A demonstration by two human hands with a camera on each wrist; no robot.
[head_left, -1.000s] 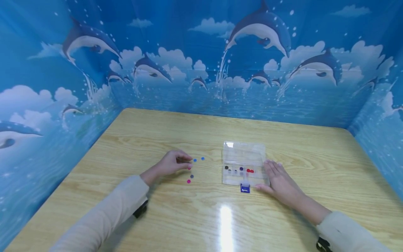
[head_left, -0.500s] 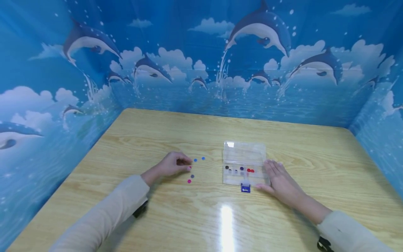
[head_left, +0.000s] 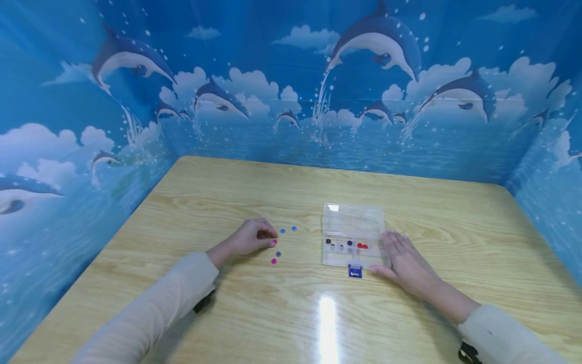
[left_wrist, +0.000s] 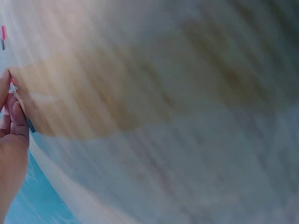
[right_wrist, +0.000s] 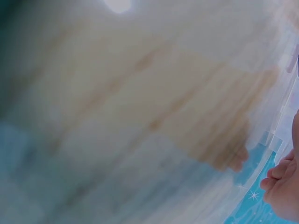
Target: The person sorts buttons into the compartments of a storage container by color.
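Small, flat, round pink disc [head_left: 275, 241] at the tips of the left hand's [head_left: 247, 237] curled thumb and forefinger, grip nearly closed, seemingly pinched; contact with the pale wooden worktop [head_left: 273, 313] hard to tell. Likely mid-pickup, next calling for a firm pinch and clean lift. Near it, two blue discs [head_left: 294, 228], a grey disc [head_left: 279, 254], a second pink disc [head_left: 274, 261]. Beyond, the right hand [head_left: 406, 263], fingers straight, touching a clear plastic compartment box [head_left: 352, 221], lid laid back, red discs [head_left: 362, 246] inside.

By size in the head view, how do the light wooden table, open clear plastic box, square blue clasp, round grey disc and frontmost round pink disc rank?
Largest to smallest:
1. Light wooden table
2. Clear plastic box
3. Blue clasp
Last, unranked because they look alike: grey disc, pink disc.
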